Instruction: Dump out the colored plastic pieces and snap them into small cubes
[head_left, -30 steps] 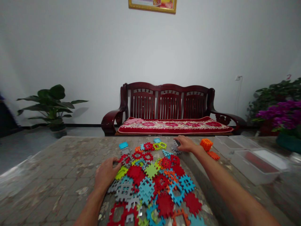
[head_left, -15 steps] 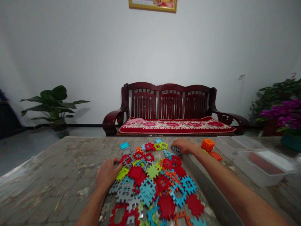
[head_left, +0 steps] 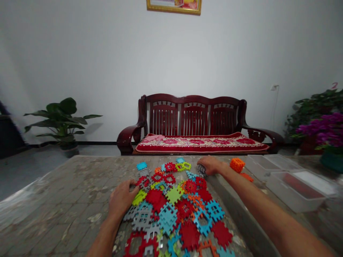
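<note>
A heap of flat interlocking plastic tiles (head_left: 174, 203) in red, blue, green, grey and orange covers the middle of a stone-patterned table (head_left: 66, 200). My left hand (head_left: 122, 200) lies palm down at the heap's left edge, fingers curled over a grey tile and touching a green one. My right hand (head_left: 210, 165) reaches to the heap's far right end, fingers closed on a grey tile (head_left: 201, 170). Just right of that hand stands an orange cube built from tiles (head_left: 237, 165), with a flat orange tile (head_left: 246, 176) beside it.
Clear plastic boxes (head_left: 294, 189) and a lid (head_left: 264, 160) sit on the table's right side. Behind the table stands a dark wooden bench (head_left: 193, 121) with a red cushion. A potted plant (head_left: 60, 121) is at left, purple flowers (head_left: 321, 132) at right.
My right hand has curled down onto the grey tile at the far end of the heap. The left hand has stayed in place. The view shifted slightly.
</note>
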